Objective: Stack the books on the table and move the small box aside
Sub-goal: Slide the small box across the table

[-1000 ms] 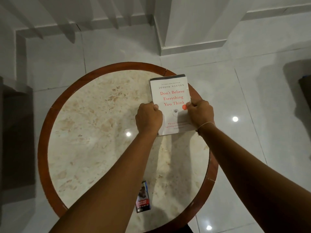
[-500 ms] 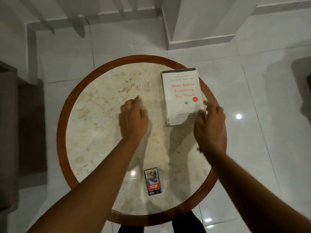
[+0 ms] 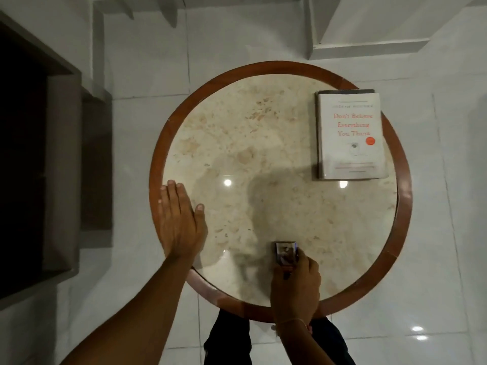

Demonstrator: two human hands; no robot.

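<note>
A white book (image 3: 351, 135) with red title letters lies flat at the far right of the round marble table (image 3: 279, 67), on top of a darker book whose edge shows behind it. A small dark box (image 3: 286, 252) lies near the table's front edge. My right hand (image 3: 295, 285) is closed around the box's near end, covering its lower half. My left hand (image 3: 180, 219) rests flat on the table's left rim, fingers together, holding nothing.
The table has a brown wooden rim and stands on a pale tiled floor (image 3: 147, 75). A dark piece of furniture (image 3: 39, 154) stands to the left. A white step or pillar base (image 3: 369, 46) is at the back right. My legs (image 3: 229, 338) show below the table.
Both hands left the white book. My right hand came back to the front edge and closed on the small box. My left hand moved out to the table's left rim. The view shifted.
</note>
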